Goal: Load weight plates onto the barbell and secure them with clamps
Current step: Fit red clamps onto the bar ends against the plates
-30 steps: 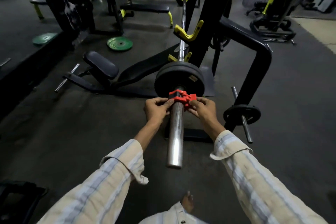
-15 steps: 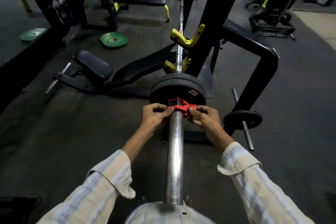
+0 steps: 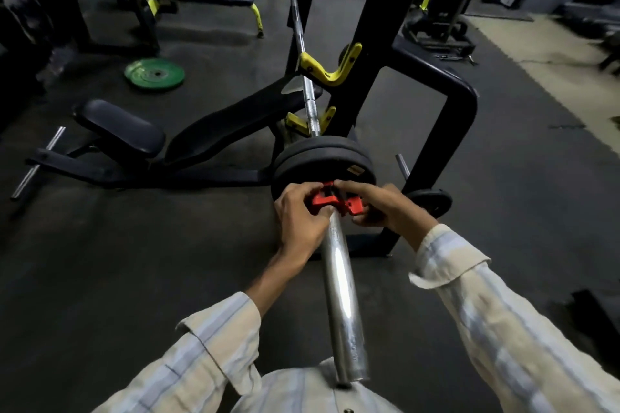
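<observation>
Chrome barbell sleeve (image 3: 340,295) carrying two black weight plates (image 3: 322,161), with a red clamp (image 3: 335,201) seated on the sleeve just beside the outer plate. The left hand (image 3: 302,214) and right hand (image 3: 385,208) both close their fingers around the clamp from opposite sides.

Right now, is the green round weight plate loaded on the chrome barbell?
No, the green round weight plate lies flat on the dark floor.
</observation>
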